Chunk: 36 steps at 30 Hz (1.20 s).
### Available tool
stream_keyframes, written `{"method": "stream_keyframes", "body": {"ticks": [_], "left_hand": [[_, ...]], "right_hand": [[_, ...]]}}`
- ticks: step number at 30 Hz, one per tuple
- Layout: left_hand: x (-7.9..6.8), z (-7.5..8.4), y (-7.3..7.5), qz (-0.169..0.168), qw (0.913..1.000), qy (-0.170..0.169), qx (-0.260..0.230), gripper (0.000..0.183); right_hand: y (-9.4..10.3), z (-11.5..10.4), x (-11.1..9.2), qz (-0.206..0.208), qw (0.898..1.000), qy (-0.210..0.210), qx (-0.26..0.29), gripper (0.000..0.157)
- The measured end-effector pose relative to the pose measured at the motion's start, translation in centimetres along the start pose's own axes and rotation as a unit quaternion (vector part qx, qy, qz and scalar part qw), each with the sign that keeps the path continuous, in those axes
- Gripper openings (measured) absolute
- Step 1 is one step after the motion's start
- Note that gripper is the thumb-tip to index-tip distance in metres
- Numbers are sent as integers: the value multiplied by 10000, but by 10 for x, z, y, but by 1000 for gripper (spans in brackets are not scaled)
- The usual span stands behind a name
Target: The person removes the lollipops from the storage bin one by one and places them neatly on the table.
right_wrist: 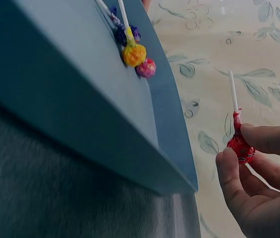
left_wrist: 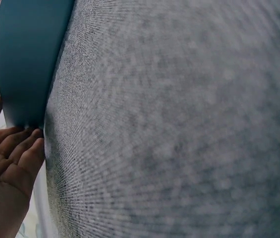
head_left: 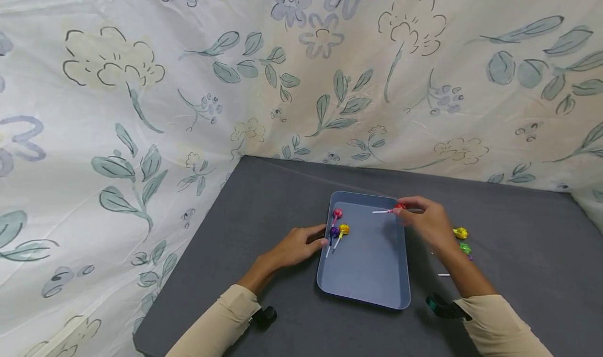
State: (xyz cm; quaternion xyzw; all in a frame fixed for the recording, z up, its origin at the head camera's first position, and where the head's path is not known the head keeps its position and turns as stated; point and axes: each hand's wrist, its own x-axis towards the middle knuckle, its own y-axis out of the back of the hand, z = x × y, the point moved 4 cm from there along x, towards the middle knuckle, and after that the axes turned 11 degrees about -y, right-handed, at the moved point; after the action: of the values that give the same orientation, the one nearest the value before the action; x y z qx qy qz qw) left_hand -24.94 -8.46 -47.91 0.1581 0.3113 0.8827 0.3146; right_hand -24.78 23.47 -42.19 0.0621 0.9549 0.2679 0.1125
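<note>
My right hand (head_left: 426,223) pinches a red-wrapped lollipop (right_wrist: 241,146) by its candy head between thumb and fingers. Its white stick points left over the far right part of a blue-grey tray (head_left: 365,263), and upward in the right wrist view. My left hand (head_left: 294,246) holds the tray's left wall, with fingers (left_wrist: 28,148) at the outer side and the thumb at the rim. Inside the tray, along the left side, lie a pink lollipop (head_left: 337,213), a purple lollipop (head_left: 334,232) and a yellow lollipop (head_left: 344,229).
Right of the tray, partly hidden by my right forearm, lie a yellow-wrapped lollipop (head_left: 460,233) and a green-wrapped lollipop (head_left: 465,248), with a white stick (head_left: 444,275) showing nearby. Floral fabric (head_left: 320,85) hangs behind and left of the dark grey table (head_left: 264,189).
</note>
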Motion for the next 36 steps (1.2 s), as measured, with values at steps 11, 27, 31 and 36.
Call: {"method": "stream_keyframes", "body": {"ticks": [11, 27, 31, 36], "left_hand": [[-2, 1, 1, -8, 10000, -1, -52, 58], [-3, 1, 1, 45, 9999, -91, -110, 57], [-4, 1, 1, 55, 9999, -91, -100, 57], [-4, 1, 0, 46, 9999, -81, -93, 58]], "right_hand": [[23, 23, -7, 197, 9994, -283, 98, 49], [67, 64, -12, 1017, 9887, -630, 901, 37], [77, 73, -14, 1122, 9864, -631, 1017, 30], [90, 84, -14, 1265, 9846, -797, 907, 35]]}}
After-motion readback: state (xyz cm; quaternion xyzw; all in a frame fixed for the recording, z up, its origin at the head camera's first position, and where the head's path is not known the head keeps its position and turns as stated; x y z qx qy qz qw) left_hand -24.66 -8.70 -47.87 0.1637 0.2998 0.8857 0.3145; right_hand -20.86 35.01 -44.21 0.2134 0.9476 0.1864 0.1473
